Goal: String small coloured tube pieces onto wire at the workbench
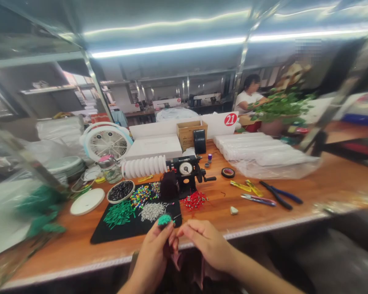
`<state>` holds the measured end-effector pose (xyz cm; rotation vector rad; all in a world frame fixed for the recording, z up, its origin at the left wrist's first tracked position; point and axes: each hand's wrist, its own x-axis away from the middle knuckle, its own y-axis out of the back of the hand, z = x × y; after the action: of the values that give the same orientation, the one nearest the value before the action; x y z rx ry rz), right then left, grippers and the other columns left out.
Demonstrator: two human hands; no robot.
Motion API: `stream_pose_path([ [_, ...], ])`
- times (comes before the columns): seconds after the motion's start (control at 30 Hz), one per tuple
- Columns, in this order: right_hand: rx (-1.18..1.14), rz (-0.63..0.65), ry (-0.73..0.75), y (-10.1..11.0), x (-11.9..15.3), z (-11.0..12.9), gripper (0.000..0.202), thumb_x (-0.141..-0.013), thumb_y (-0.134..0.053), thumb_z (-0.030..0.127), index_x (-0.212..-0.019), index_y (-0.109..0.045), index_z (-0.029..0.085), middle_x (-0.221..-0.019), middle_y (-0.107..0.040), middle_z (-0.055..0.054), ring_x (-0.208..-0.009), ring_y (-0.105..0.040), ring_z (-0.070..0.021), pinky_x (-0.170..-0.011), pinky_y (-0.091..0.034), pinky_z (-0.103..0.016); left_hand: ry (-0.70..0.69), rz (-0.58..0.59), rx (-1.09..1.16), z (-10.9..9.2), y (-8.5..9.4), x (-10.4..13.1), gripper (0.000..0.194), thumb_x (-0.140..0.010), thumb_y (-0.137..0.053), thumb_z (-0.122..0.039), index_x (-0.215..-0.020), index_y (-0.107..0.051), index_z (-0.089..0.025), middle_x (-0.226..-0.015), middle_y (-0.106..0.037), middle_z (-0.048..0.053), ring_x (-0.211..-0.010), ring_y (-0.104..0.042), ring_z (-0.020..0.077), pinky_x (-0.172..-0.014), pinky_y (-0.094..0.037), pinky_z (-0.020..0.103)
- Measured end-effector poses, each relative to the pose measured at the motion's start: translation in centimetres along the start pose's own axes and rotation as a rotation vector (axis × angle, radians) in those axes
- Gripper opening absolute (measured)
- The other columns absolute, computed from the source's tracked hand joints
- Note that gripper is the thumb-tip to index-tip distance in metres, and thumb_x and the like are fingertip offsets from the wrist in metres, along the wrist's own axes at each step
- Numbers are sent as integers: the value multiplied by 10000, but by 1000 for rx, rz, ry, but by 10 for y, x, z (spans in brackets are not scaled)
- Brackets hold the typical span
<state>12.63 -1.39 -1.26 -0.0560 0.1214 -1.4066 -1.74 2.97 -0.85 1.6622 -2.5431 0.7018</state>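
My left hand (156, 249) is closed around a small tight bundle with a round, bumpy green top (164, 220); its lower part is hidden in the fingers. Beside it, my right hand (205, 241) has thumb and fingers pinched together close to the left fingertips; whatever they hold is too small to tell. Both hands are just over the table's front edge. On the black mat (110, 232) in front of them lie a heap of green tube pieces (119, 213), a heap of silver pieces (153, 211) and many-coloured beads (140, 196). Right of the mat are red pieces with pale tips (195, 200).
A hand-cranked winding machine (185, 169) with a white spiral roll stands behind the mat. Left are a bowl of black pieces (120, 192), a white lid (87, 201) and a fan (108, 143). Pliers (280, 195), tape (227, 172) and wrapped white rolls (251, 149) lie right.
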Motion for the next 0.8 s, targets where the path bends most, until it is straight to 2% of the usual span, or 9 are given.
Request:
stream_pose_path([
  [0.1, 258, -5, 31, 8, 2, 3, 453, -906, -308, 446, -829, -649, 159, -818, -671, -26, -743, -574, -81, -689, -390, -168, -6, -30, -5, -6, 2, -2, 306, -723, -710, -333, -628, -484, -150, -545, -500, -20, -498, -459, 88, -486, -391, 205],
  [0.23, 734, -30, 9, 16, 3, 1, 390, -901, -336, 371, -760, -628, 154, -720, -641, -28, -618, -484, -67, -586, -247, -196, -39, -188, 19, -18, 0, -7, 312, -627, -788, -309, -659, -522, -149, -549, -486, -25, -635, -574, 145, -452, -401, 188],
  [0.3, 858, 9, 20, 14, 2, 0, 357, -894, -332, 311, -784, -637, 162, -756, -654, -41, -635, -494, -78, -591, -225, -215, -8, -180, 36, -21, -5, -7, 311, -600, -804, -288, -654, -531, -148, -538, -470, -23, -736, -621, 197, -449, -415, 191],
  [0.37, 884, 11, 41, 11, 1, -2, 333, -886, -327, 263, -846, -647, 178, -819, -668, -49, -681, -526, -93, -613, -244, -219, 40, -111, 54, -22, -11, -7, 288, -617, -794, -268, -647, -539, -136, -568, -519, 1, -711, -626, 197, -485, -456, 212],
  [0.47, 839, -54, 26, 6, 0, -2, 312, -869, -339, 218, -883, -647, 166, -874, -670, -63, -750, -555, -108, -663, -294, -215, 77, -38, 114, -19, -19, -6, 265, -661, -763, -234, -614, -528, -120, -620, -580, 41, -602, -590, 143, -585, -514, 248],
  [0.53, 765, -85, 3, 6, 0, -1, 327, -873, -340, 236, -836, -652, 143, -852, -662, -71, -748, -549, -109, -676, -318, -215, 60, -44, 180, -18, -21, -8, 236, -687, -739, -185, -610, -526, -118, -601, -561, 29, -599, -581, 129, -618, -525, 243],
  [0.6, 579, -90, -6, 8, 1, 1, 331, -878, -365, 282, -840, -662, 142, -861, -661, -63, -772, -554, -104, -702, -353, -204, 46, -71, 232, -18, -22, -10, 189, -713, -705, -128, -630, -536, -114, -597, -546, 19, -606, -575, 119, -611, -524, 221],
  [0.7, 207, -144, -55, 11, 3, 3, 278, -835, -483, 343, -943, -659, 156, -906, -672, -39, -800, -572, -93, -728, -405, -183, 68, -92, 264, -20, -22, -11, 157, -747, -648, -72, -644, -537, -111, -605, -539, 22, -590, -563, 108, -586, -522, 207],
  [0.8, 64, -236, -57, 13, 3, 1, 298, -786, -561, 389, -877, -684, 133, -819, -678, -32, -726, -561, -83, -682, -412, -178, 80, -98, 287, -21, -24, -10, 161, -759, -617, -45, -641, -532, -113, -577, -493, 4, -591, -558, 109, -600, -529, 213],
])
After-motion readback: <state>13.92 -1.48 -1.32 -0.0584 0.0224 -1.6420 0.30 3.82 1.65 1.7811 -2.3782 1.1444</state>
